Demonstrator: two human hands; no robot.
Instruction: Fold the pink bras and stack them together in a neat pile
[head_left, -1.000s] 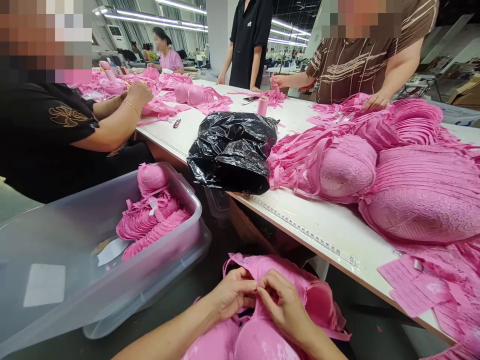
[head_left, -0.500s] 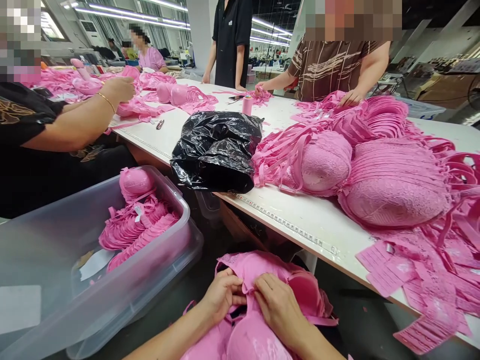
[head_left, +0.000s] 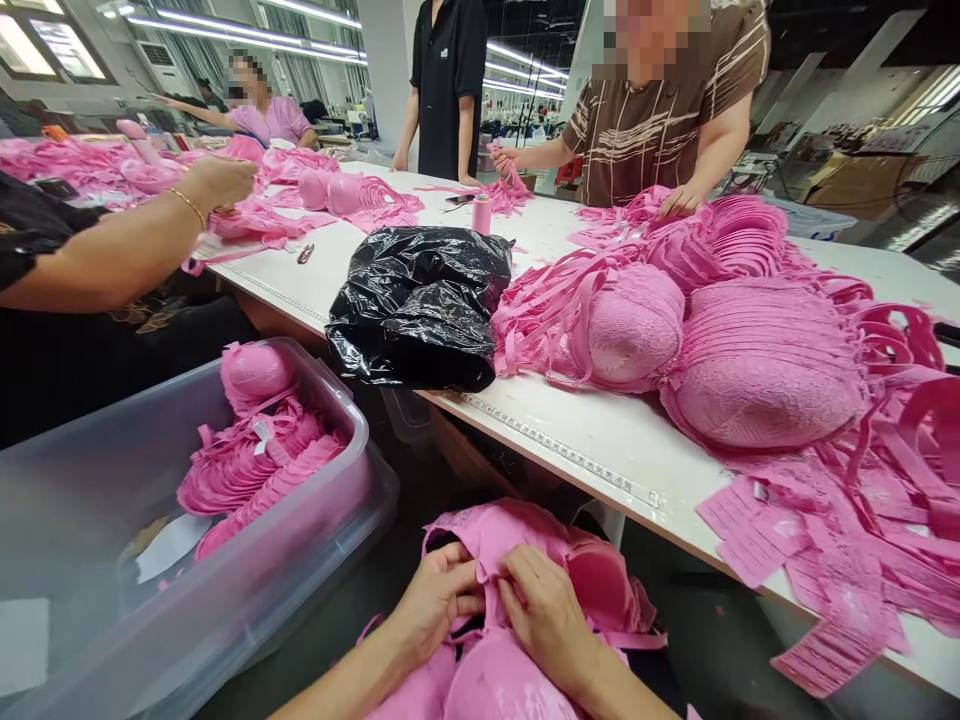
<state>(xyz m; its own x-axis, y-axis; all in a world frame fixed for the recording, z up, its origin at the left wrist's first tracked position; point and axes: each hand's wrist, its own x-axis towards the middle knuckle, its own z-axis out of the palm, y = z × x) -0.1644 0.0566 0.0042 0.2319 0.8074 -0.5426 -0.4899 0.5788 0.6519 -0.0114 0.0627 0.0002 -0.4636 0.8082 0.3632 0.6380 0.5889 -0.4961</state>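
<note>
A pink bra [head_left: 517,530] lies bunched over my lap, below the table edge. My left hand [head_left: 442,595] pinches its fabric near the middle, between thumb and fingers. Close beside it, my right hand [head_left: 544,605] has its fingers curled on the same piece, fingertips pressed into the cloth. A smooth pink cup [head_left: 506,680] bulges beneath my wrists. More pink cups show to the right of my right hand. Exactly what sits between my fingertips is hidden.
Stacked pink bras [head_left: 772,360] cover the right of the white table [head_left: 577,425]. A black plastic bag [head_left: 424,300] stands at the table edge. To the left, a clear plastic bin [head_left: 356,430] holds more bras. Several people work around the table; one arm [head_left: 127,240] reaches across at left.
My hands keep their grip on the bra with barely any movement. The view has shifted slightly. Across the table, a person's hand has lifted some pink straps a little.
</note>
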